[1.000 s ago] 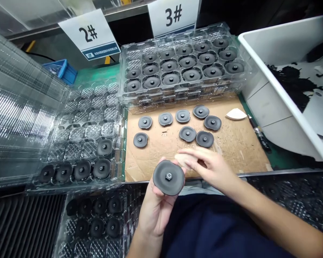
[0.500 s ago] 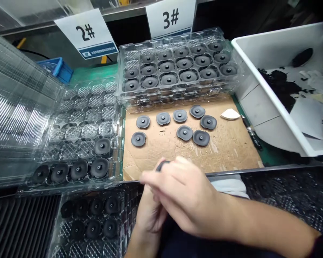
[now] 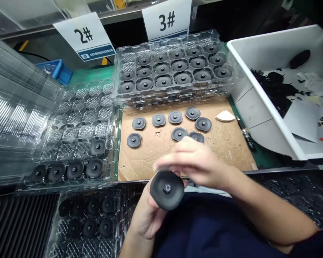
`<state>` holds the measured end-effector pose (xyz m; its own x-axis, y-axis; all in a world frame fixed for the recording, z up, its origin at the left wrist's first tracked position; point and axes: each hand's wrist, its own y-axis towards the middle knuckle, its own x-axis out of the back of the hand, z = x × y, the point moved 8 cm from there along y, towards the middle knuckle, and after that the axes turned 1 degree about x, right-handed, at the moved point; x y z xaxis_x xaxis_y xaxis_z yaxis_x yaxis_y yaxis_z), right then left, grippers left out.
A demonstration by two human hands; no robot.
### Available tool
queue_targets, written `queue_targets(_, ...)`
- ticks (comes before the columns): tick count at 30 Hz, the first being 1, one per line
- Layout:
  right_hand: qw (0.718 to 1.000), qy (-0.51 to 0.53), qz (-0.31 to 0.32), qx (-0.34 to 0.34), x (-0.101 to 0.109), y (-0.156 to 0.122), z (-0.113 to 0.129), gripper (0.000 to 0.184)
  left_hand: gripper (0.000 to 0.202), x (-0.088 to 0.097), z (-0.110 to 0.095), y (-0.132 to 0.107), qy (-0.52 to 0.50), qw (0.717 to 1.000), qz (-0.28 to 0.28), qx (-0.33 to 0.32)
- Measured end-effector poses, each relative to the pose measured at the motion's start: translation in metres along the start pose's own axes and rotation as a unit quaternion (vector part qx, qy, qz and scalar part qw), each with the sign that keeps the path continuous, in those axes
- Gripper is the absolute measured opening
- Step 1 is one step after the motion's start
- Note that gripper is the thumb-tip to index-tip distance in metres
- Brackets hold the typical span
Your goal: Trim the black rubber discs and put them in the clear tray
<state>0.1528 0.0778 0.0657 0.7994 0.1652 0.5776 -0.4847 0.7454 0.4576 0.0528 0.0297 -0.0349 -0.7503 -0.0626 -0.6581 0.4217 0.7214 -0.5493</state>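
Observation:
My left hand (image 3: 148, 211) holds a dark grey rubber disc (image 3: 167, 190) with a small metal nut at its centre, face up, low in the middle of the view. My right hand (image 3: 196, 161) hovers just above and behind the disc, its fingers blurred by motion and touching the disc's upper edge. Several more grey discs (image 3: 174, 117) lie loose on the brown cardboard sheet (image 3: 231, 150) beyond my hands.
A stack of clear trays (image 3: 226, 84) filled with discs stands behind the cardboard. A partly filled clear tray (image 3: 80, 118) lies at left, another tray (image 3: 78, 247) below it. A white bin (image 3: 261, 104) with black scraps is at right. A black pen (image 3: 244, 134) and white wedge (image 3: 225, 116) lie nearby.
My right hand, which covered the disc half a second ago, has lifted up and back, so the disc in my left hand shows again. The view has shifted slightly.

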Motion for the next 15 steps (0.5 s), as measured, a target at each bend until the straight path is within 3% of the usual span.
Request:
queue_targets(3,0.980,-0.034,-0.030,-0.195,-0.007,-0.045,-0.053,0.025,0.058,0.002,0.002,-0.004,-0.041,0.998,0.032,0.020)
queue_targets(7,0.958,0.004,0.021,-0.287,-0.043,-0.105,-0.084,0.023,0.051,-0.005,0.009,0.002,-0.061,0.995,0.064,0.041)
queue_targets(9,0.953,0.007,0.006,-0.302,-0.040,-0.110,-0.086,0.022,0.051,-0.013,0.011,0.006,-0.056,0.994,0.081,0.045)
queue_targets(12,0.949,0.003,-0.100,-0.300,0.000,-0.089,-0.067,0.025,0.056,-0.024,0.014,0.011,-0.029,0.995,0.081,0.048)
queue_targets(14,0.964,-0.016,-0.167,-0.208,0.032,-0.062,-0.034,0.026,0.065,-0.025,0.016,0.014,0.001,0.998,0.050,0.045)
queue_targets(15,0.978,-0.030,-0.165,-0.128,0.040,-0.047,-0.013,0.025,0.067,-0.023,0.017,0.015,0.015,0.999,0.028,0.037)
